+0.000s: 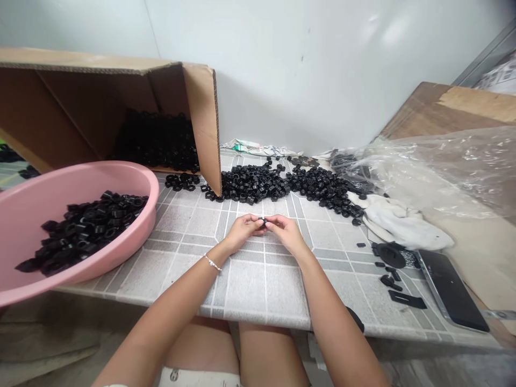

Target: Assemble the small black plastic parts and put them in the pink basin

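Clamped together on a small black hex nut [263, 222], barely showing between the fingertips [257, 219], the grip formed by the left hand [242, 232] and right hand [287, 234], both equally near the nut, held just above the tiled table [258, 285]. Long axis of the nut not to be told, most of it hidden. A little way ahead of the grip, a loose spill of black hex nuts [253, 184]; well off to its left, a pink plastic basin [151, 199] holding more; off to its right, a white cloth [403, 223] and a dark handheld device [447, 287].
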Tool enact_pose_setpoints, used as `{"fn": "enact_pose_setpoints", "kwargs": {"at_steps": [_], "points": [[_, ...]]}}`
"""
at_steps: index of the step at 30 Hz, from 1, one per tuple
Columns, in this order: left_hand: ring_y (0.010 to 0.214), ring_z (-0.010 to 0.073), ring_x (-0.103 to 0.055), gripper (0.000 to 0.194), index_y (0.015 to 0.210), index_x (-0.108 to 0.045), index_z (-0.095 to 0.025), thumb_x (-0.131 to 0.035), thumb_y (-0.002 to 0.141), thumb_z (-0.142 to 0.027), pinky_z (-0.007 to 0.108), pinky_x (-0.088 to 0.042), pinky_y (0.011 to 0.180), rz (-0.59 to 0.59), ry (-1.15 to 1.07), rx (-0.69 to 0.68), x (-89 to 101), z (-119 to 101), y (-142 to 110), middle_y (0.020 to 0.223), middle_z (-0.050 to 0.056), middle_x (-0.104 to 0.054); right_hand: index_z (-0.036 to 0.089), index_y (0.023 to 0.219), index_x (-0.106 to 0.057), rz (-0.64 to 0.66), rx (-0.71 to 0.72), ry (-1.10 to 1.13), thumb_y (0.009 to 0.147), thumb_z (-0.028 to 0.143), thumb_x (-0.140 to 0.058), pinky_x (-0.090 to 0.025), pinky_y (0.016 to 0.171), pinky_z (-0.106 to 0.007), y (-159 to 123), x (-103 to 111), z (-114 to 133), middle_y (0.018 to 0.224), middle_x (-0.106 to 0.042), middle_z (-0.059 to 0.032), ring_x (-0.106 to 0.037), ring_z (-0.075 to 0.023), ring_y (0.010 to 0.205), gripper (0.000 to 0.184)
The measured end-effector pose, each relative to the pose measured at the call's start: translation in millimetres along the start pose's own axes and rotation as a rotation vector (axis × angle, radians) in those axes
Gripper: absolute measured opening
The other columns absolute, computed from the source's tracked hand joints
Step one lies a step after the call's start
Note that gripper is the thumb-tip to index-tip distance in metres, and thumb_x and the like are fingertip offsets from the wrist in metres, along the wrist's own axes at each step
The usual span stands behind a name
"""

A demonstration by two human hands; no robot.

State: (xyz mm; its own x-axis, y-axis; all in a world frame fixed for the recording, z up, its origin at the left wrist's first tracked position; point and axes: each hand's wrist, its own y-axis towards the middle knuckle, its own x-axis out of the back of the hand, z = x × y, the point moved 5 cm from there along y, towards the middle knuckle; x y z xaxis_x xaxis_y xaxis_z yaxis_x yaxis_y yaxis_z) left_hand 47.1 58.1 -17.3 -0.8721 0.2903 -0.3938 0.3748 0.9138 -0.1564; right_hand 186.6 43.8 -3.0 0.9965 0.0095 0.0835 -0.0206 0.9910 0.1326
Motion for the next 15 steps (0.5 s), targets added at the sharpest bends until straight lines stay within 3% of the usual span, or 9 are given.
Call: {"fn": "enact_pose_setpoints", "kwargs": {"at_steps": [9, 15], "points": [[0.064, 0.0106, -0.063, 0.052, 0.081, -0.054, -0.012, -0.084, 0.055, -0.046, 0.026, -0.049, 0.07, -0.004, 0.076, -0.052, 2.4, -2.0, -1.2, 0.071, 0.002, -0.067, 0.02, 0.083, -0.064, 0.02, 0.076, -0.078, 0.075, 0.04, -0.064, -0.049, 0.083, -0.037, -2.1, -6.4, -0.1, 0.089, -0.068, -0.0047, -0.063, -0.0201, 0.082, 0.022], [0.066, 0.0105, -0.061, 0.046, 0.077, -0.057, -0.011, -0.082, 0.059, -0.045, 0.025, -0.044, 0.068, 0.092, 0.078, 0.002, 3.0, -3.8, -0.6, 0.069, 0.002, -0.065, 0.021, 0.079, -0.06, 0.033, 0.085, -0.097, 0.074, 0.041, -0.066, -0.047, 0.079, -0.035, -3.6, -9.0, 3.8, 0.079, -0.065, -0.0021, -0.059, -0.0192, 0.078, 0.021]]}}
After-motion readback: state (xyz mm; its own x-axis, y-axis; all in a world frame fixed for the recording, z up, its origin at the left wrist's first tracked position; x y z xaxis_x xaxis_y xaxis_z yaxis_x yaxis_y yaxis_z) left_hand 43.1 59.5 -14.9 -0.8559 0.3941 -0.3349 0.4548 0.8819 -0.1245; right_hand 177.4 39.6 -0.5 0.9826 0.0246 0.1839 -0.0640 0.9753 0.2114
